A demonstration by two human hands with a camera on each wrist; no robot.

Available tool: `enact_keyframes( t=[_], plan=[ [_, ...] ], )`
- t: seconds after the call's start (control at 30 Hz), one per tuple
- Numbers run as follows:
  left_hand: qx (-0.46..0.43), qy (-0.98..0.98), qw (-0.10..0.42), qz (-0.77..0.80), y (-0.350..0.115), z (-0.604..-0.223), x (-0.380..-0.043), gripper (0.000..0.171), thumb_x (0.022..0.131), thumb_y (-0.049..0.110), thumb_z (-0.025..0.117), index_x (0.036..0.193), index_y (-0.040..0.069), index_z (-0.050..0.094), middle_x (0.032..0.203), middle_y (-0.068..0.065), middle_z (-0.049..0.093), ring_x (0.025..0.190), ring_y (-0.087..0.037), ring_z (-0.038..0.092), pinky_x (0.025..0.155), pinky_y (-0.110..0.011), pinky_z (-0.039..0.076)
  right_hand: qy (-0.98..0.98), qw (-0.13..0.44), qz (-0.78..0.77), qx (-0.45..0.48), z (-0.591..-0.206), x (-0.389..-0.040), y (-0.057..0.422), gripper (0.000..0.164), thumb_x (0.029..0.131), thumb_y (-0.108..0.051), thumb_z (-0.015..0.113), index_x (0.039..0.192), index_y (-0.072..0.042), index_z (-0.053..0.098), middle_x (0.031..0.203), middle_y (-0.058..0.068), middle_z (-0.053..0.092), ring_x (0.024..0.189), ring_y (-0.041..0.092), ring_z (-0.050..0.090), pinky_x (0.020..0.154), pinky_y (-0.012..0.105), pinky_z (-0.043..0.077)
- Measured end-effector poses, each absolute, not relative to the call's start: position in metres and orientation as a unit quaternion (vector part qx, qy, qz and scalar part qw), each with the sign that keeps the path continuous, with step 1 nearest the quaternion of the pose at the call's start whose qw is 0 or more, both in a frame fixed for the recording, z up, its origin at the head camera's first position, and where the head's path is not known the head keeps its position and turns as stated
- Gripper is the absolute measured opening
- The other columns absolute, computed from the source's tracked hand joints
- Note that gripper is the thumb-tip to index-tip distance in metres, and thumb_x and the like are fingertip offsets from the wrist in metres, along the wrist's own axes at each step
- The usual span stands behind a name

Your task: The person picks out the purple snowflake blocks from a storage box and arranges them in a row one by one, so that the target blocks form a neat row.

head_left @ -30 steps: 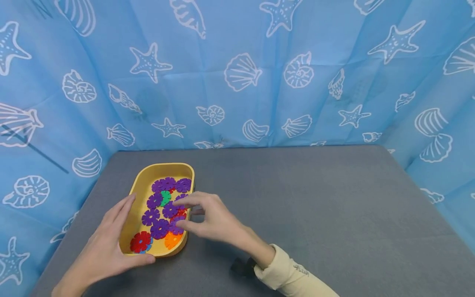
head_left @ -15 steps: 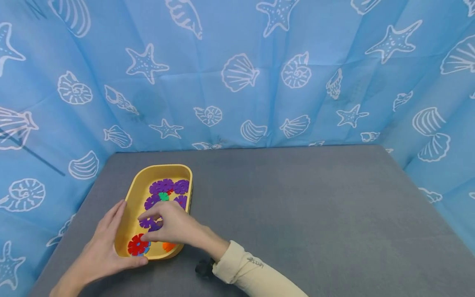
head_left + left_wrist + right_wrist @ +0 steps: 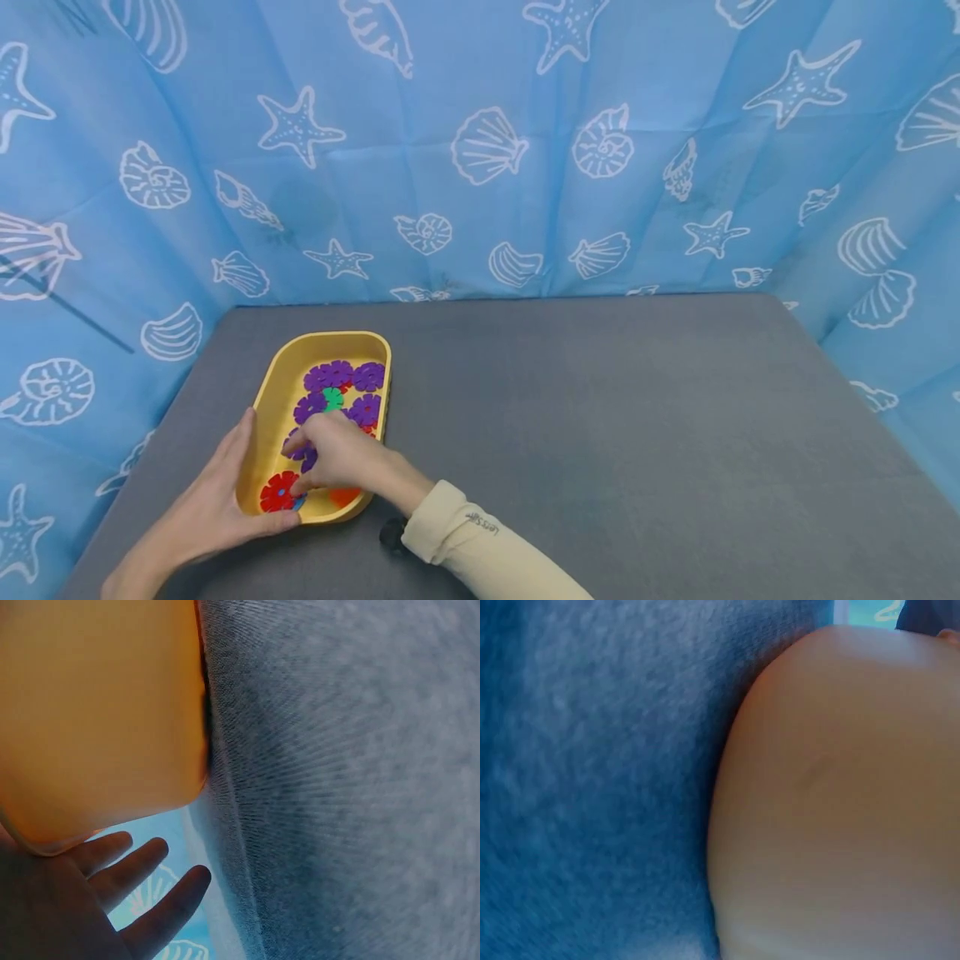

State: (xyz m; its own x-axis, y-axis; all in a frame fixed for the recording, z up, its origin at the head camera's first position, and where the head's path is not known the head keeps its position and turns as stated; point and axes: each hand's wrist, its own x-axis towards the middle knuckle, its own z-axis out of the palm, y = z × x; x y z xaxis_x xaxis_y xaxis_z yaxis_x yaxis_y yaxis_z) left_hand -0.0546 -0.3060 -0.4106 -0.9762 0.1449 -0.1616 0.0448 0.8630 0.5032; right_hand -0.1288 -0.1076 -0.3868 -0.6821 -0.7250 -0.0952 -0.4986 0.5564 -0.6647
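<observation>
A yellow tray (image 3: 272,392) with rounded corners stands on the left of the grey table, holding several flower-shaped notched discs. My left hand (image 3: 217,504) spans its near left corner, thumb along the near edge and fingers along the left side. The left wrist view shows straight, spread fingers (image 3: 169,911) just beyond the tray wall. My right hand (image 3: 337,454) reaches down inside the tray, fingers bent and a gap between thumb and forefinger. Its thumb is right at the edge of a red disc (image 3: 277,492); its forefinger overlaps purple discs (image 3: 309,457).
Farther up the tray lie more purple discs (image 3: 365,409) and a green disc (image 3: 333,398). An orange disc (image 3: 343,497) shows below my right hand. The grey table (image 3: 600,433) runs on to the right, and a blue curtain (image 3: 450,100) with shell prints hangs behind it.
My right hand has moved left and down from the tray's right rim to beside the red disc, then shifted only slightly. My left hand has stayed at the tray's corner.
</observation>
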Motion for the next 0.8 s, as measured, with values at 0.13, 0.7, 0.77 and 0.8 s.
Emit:
enact_keyframes(
  t=[0.13, 0.7, 0.77, 0.8],
  plan=[
    [0.047, 0.959, 0.100, 0.260, -0.306, -0.410, -0.053, 0.137, 0.078, 0.057, 0.080, 0.162, 0.007, -0.015, 0.162, -0.032, 0.015, 0.131, -0.052, 0.035, 0.088, -0.060, 0.059, 0.868, 0.190, -0.317, -0.331, -0.387, -0.128, -0.108, 0.042, 0.079, -0.023, 0.088, 0.120, -0.019, 0.078, 0.113, -0.012, 0.078, 0.097, -0.001, 0.065, 0.074, 0.005, 0.049],
    [0.044, 0.961, 0.101, 0.253, -0.306, -0.410, -0.056, 0.135, 0.079, 0.057, 0.079, 0.162, 0.005, -0.014, 0.160, -0.035, 0.017, 0.130, -0.052, 0.036, 0.092, -0.069, 0.053, 0.918, 0.180, -0.265, -0.235, -0.384, -0.121, -0.119, 0.040, 0.073, -0.017, 0.093, 0.110, -0.022, 0.080, 0.106, -0.012, 0.076, 0.091, 0.001, 0.060, 0.076, 0.013, 0.056],
    [0.043, 0.962, 0.103, 0.249, -0.306, -0.410, -0.056, 0.135, 0.079, 0.057, 0.078, 0.162, 0.004, -0.014, 0.160, -0.036, 0.017, 0.130, -0.053, 0.036, 0.094, -0.071, 0.051, 0.925, 0.167, -0.249, -0.234, -0.386, -0.120, -0.120, 0.039, 0.072, -0.021, 0.094, 0.108, -0.021, 0.080, 0.103, -0.012, 0.075, 0.089, 0.001, 0.059, 0.077, 0.013, 0.055],
    [0.042, 0.962, 0.104, 0.248, -0.306, -0.410, -0.056, 0.135, 0.080, 0.057, 0.078, 0.162, 0.004, -0.014, 0.160, -0.036, 0.017, 0.130, -0.053, 0.036, 0.094, -0.071, 0.051, 0.928, 0.160, -0.243, -0.234, -0.387, -0.120, -0.121, 0.038, 0.072, -0.022, 0.094, 0.107, -0.021, 0.079, 0.102, -0.012, 0.074, 0.089, 0.001, 0.058, 0.077, 0.013, 0.055]
  ],
)
